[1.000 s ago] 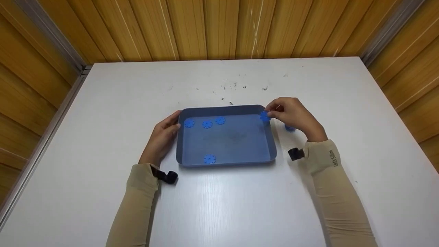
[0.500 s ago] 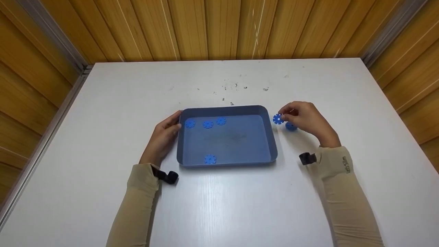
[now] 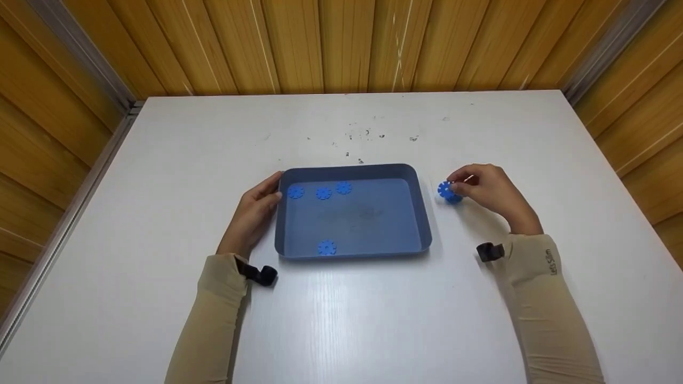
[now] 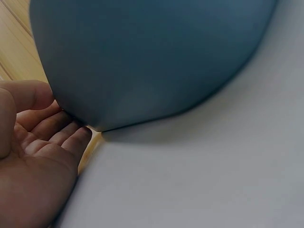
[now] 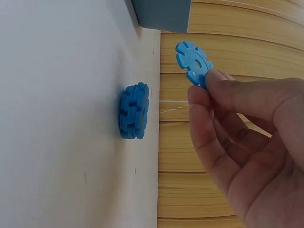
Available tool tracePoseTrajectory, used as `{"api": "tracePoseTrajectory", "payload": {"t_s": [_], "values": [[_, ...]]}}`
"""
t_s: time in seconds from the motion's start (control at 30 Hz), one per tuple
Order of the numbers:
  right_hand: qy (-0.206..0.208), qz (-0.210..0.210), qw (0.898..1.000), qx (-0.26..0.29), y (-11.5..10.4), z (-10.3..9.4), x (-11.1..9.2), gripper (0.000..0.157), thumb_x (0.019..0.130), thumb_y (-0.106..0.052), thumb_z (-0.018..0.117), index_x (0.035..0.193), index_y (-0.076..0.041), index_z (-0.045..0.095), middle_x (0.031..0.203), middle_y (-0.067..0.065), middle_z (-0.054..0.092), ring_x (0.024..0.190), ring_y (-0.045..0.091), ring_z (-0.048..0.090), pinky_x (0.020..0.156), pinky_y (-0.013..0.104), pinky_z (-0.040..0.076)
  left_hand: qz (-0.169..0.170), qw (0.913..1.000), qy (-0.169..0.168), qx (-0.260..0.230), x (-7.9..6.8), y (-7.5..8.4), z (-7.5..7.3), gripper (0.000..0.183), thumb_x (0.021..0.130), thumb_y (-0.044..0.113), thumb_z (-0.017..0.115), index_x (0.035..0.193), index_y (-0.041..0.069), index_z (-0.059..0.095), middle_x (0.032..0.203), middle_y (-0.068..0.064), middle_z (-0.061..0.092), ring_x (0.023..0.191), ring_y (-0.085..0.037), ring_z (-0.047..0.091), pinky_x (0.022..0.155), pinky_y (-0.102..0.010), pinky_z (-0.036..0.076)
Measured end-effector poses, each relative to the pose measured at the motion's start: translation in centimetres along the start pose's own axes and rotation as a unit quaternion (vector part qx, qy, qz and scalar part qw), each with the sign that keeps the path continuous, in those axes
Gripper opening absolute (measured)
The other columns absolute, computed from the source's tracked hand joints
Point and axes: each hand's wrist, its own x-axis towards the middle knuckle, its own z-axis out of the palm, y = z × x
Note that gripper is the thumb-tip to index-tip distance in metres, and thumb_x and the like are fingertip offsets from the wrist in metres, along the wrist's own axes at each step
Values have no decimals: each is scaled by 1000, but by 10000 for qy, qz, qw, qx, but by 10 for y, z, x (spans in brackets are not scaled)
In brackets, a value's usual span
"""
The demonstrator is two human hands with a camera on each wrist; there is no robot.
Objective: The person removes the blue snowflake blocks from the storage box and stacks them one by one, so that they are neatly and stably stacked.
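A blue notched plastic disc point(image 5: 191, 61) with a hole in its centre is pinched between the thumb and fingers of my right hand point(image 3: 491, 189). Just beneath it on the table stands a short stack of similar blue discs point(image 5: 134, 111), partly hidden in the head view but apart from the held disc in the right wrist view. My left hand point(image 3: 254, 210) touches the outer left wall of a shallow blue-grey tray point(image 3: 352, 256) with thumb and fingertips. Inside the tray lie several blue discs point(image 3: 323, 193), most along the far side, one near the front wall point(image 3: 326, 247).
The tray and stack rest on a white table point(image 3: 363, 320) with dark marks point(image 3: 367, 133) behind the tray. Wood-look panels point(image 3: 341, 48) close off the back and both sides. A small black camera point(image 3: 261, 274) sits at each wrist.
My right hand has moved right and slightly nearer, carrying the disc from above the tray's far right corner to over the stack. The left hand and tray look unmoved.
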Motion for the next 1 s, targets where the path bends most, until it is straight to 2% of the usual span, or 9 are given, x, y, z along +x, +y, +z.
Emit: {"api": "tracePoseTrajectory", "payload": {"t_s": [0.17, 0.4, 0.67, 1.0], "values": [[-20, 178, 9998, 82, 8, -1, 0, 22, 92, -16, 63, 110, -5, 70, 110, 17, 67, 95, 28, 63, 77, 25, 47, -7, 10000, 37, 57, -1, 0, 0, 55, 95, -5, 46, 148, 5, 34, 157, -7, 30, 147, -14, 23, 120, -28, 21], [-39, 357, 9992, 153, 16, -2, -1, 24, 93, -18, 62, 112, -5, 69, 117, 18, 66, 99, 29, 63, 81, 30, 46, 9, 9999, 63, 127, -1, 1, 1, 56, 95, -5, 46, 148, 5, 34, 158, -7, 30, 147, -14, 23, 120, -29, 21], [-135, 486, 9984, 238, 20, -3, -2, 25, 94, -16, 61, 115, -3, 67, 120, 19, 63, 104, 30, 61, 84, 28, 44, -106, 9998, 114, 145, 0, 0, 1, 55, 95, -3, 48, 148, 8, 36, 157, -5, 31, 147, -14, 24, 120, -29, 20], [-200, 609, 9977, 231, 25, -3, -1, 28, 94, -18, 61, 116, -3, 67, 123, 19, 63, 104, 29, 61, 74, 16, 44, -114, 9997, 138, 136, 0, 0, 1, 56, 95, -3, 47, 148, 7, 35, 157, -5, 31, 147, -13, 24, 120, -29, 20]]}}
